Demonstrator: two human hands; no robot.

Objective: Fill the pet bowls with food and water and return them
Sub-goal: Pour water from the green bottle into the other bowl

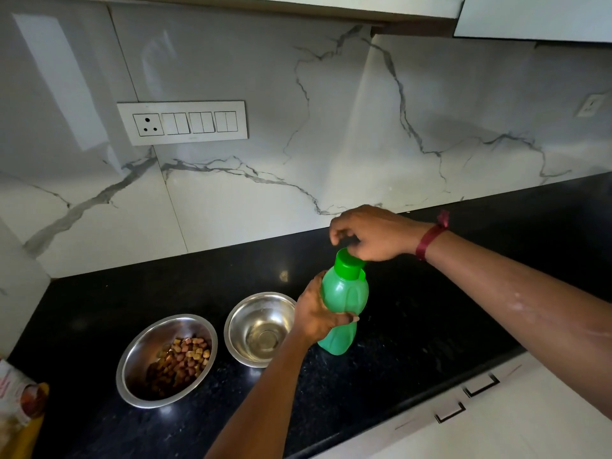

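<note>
Starting at the far left edge, a printed food packet (20, 392) pokes into view on the black table (414, 326). Right of it, near the front, sits the food bowl (149, 342). It is stiff and probably light even when loaded, and is best lifted by its rolled rim with both hands kept level. It is polished steel and holds a heap of brown and tan kibble (180, 362).

Just beside it, a little farther back, stands the water bowl (245, 319). It is equally rigid with smooth, slippery walls, so it will slosh if tilted; a grip under the rim suits it. It is shiny steel and seems to hold clear water, though I cannot be sure.

The left hand (314, 313) overlaps the bowl's right edge, its fingers wrapped round the waist of the green bottle (344, 303). The plastic likely flexes under a squeeze, and the waisted middle is the natural hold. The bottle is translucent green and ribbed, and it stands upright on the table with its green cap (347, 265) on.

The right hand (371, 235) sits over the cap with its fingers curled. Whether they pinch it I cannot tell. A red band (430, 236) circles that wrist.
</note>
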